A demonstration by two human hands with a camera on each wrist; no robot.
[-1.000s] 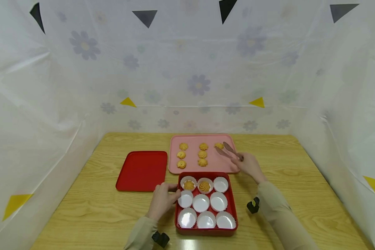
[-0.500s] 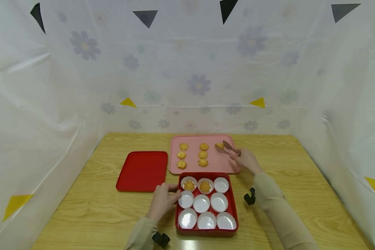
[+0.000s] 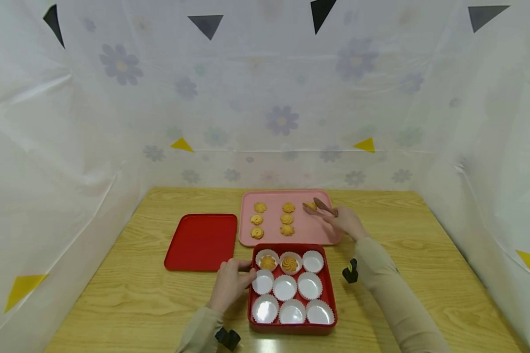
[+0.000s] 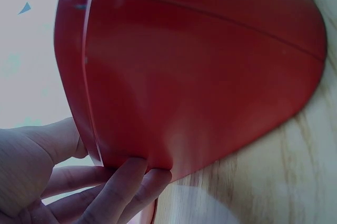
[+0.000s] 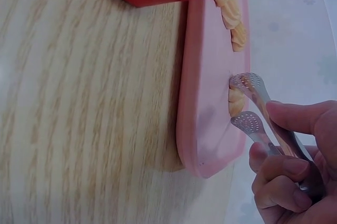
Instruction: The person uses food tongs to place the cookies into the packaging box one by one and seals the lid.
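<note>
My right hand (image 3: 348, 221) grips small metal tongs (image 5: 288, 135) with perforated tips. In the right wrist view the tips stand apart, one on either side of a piped cookie (image 5: 236, 103) on the pink tray (image 3: 304, 237). At the left wall of a square red box (image 3: 331, 299), my left hand (image 3: 230, 283) pinches the rim, thumb over the edge and fingers on the outside. White paper cups (image 3: 284, 287) fill the box in rows. Two in the back row hold cookies (image 3: 289, 264); the other cups hold nothing.
Several more cookies (image 3: 287, 219) lie in two columns on the pink tray, left of the tongs. A flat red lid (image 3: 200, 242) rests on the wooden table (image 3: 128, 299), left of the box. White sheeting (image 3: 238, 98) surrounds the table's back and sides.
My right hand has moved slightly forward and left, carrying the tongs further over the cookie at the tray's back right. The left hand and the box stay in place.
</note>
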